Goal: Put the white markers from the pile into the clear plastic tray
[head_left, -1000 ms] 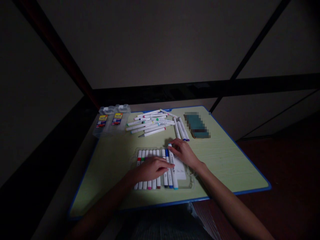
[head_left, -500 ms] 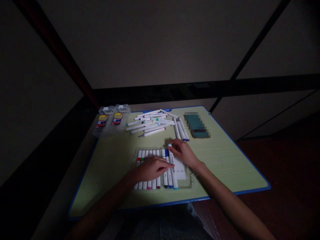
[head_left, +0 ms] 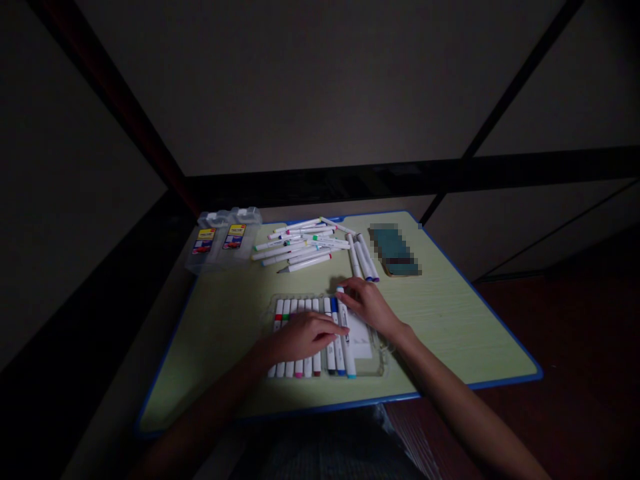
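Note:
A clear plastic marker case [head_left: 377, 363] lies near the front of the pale green table [head_left: 450, 320], with a row of several white markers [head_left: 303, 365] with coloured caps in it. My left hand [head_left: 303, 335] rests flat across the row, fingers stretched out. My right hand [head_left: 369, 305] pinches the top end of the rightmost marker [head_left: 346, 337], a white one with light blue caps, which lies at the right end of the row.
A loose heap of white markers [head_left: 300, 243] lies at the back of the table, with three more [head_left: 363, 259] beside it. Two clear cases with yellow labels [head_left: 220, 243] stand at the back left. A teal flat object [head_left: 394, 250] lies back right.

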### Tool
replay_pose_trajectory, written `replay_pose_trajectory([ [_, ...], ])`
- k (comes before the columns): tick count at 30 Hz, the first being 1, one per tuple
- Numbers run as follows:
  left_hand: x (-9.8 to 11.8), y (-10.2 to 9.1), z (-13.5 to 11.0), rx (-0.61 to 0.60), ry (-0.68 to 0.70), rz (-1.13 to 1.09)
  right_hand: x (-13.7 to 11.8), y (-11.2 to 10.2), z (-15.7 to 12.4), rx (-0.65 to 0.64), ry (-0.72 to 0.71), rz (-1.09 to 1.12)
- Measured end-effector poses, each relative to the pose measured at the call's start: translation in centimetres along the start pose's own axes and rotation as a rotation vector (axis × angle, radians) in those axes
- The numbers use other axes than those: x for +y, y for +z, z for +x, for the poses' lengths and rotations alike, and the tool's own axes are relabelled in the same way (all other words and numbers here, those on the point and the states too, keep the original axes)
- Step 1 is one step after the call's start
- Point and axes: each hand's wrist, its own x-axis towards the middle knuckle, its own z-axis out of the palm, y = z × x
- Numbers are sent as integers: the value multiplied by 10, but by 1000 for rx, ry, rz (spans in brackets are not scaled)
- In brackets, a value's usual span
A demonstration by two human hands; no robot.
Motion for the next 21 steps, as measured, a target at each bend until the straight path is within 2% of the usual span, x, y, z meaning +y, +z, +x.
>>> replay_pose_trajectory([
  [11, 0, 1, 0, 11, 3, -3, -2, -3, 0, -13, 51, 98],
  [21, -2, 1, -1, -6, -7, -42, 0, -6, 1, -1, 102, 274],
])
